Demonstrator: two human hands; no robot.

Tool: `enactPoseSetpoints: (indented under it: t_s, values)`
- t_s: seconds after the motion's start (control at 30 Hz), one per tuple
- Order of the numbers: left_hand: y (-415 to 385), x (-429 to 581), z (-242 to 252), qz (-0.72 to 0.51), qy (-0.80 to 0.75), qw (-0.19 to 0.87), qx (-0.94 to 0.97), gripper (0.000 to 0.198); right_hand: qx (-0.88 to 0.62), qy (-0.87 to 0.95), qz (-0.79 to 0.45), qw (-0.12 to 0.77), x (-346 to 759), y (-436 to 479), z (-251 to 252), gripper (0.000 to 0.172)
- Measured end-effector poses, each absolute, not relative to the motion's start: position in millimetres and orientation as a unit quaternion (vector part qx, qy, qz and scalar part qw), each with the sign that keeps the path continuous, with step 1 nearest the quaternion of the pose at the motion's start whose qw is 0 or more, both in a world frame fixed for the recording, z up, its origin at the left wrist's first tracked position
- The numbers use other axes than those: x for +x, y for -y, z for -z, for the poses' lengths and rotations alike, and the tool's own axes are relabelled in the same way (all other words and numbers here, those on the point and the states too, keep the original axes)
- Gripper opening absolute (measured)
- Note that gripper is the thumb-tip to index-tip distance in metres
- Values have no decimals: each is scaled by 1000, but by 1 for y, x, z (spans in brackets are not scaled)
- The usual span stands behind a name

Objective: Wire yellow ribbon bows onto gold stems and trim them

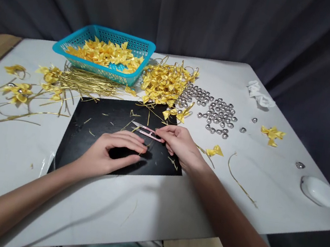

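Pink thread snips (pixel 146 131) lie on a black mat (pixel 91 145) at the table's middle. My right hand (pixel 180 143) has its fingers curled around the snips' handle end. My left hand (pixel 114 151) rests on the mat just in front of the snips, fingers curved and together, thumb apart, with nothing visible in it. Short gold wire offcuts are scattered on the mat around both hands.
A teal basket (pixel 142 48) of yellow ribbon bows stands at the back left, with a loose pile of bows (pixel 164 81) beside it. Gold wires (pixel 86 83) lie left. Silver beads (pixel 217 115) spread right. A white mouse (pixel 318 191) and crumpled tissue (pixel 260 95) sit far right.
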State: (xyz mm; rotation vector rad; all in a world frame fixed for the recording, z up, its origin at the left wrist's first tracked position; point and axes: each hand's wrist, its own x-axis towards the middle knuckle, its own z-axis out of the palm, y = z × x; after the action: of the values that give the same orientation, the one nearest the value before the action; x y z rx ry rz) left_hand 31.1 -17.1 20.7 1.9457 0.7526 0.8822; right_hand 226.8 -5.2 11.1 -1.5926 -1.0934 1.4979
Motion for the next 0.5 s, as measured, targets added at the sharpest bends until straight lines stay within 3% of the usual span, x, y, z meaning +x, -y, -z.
enactPoseSetpoints:
  t_s: [0.27, 0.5]
  values:
    - [18, 32, -19, -402, -438, 553, 583, 13, -624, 462, -491, 396, 223, 5, -10, 5]
    - [17, 34, -16, -365, -470, 638, 490, 15, -515, 516, -627, 275, 222, 13, -23, 21]
